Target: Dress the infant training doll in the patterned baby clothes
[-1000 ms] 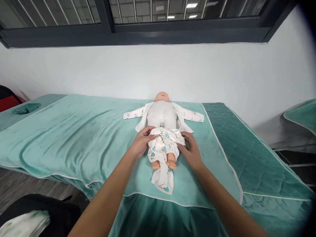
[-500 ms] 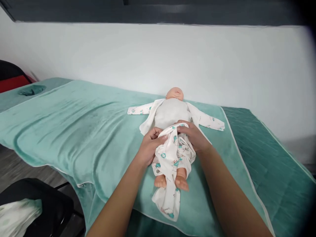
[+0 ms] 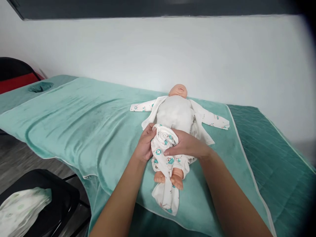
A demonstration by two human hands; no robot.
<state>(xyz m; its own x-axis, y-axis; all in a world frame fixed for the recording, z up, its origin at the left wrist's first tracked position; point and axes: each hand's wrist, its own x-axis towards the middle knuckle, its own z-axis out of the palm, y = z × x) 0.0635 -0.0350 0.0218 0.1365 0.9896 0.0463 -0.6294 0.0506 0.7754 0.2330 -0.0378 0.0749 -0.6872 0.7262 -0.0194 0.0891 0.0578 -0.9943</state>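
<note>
A baby doll (image 3: 174,113) lies on its back, feet toward me, in a white printed jacket (image 3: 214,120) spread open with both sleeves out. Over its legs is a bunched white baby garment (image 3: 163,141) with teal prints; a tail of the cloth hangs down past the bare feet (image 3: 176,179). My left hand (image 3: 145,143) grips the garment's left edge, thumb near its top. From the right, my right hand (image 3: 185,144) pinches the gathered cloth, thumb in front and fingertips partly hidden behind it. The doll's hips are covered by the cloth and my hands.
A light green blanket (image 3: 74,125) covers the padded table, with a darker quilted cover (image 3: 276,144) at right. At lower left, a black chair (image 3: 63,194) holds a folded whitish cloth (image 3: 24,207). Behind stands a white wall (image 3: 148,49); a red and black chair (image 3: 18,82) is far left.
My right hand has moved from the garment's upper right edge to its middle, thumb now across the front. The gathered cloth has shifted left, its top now curled. The view has tilted slightly.
</note>
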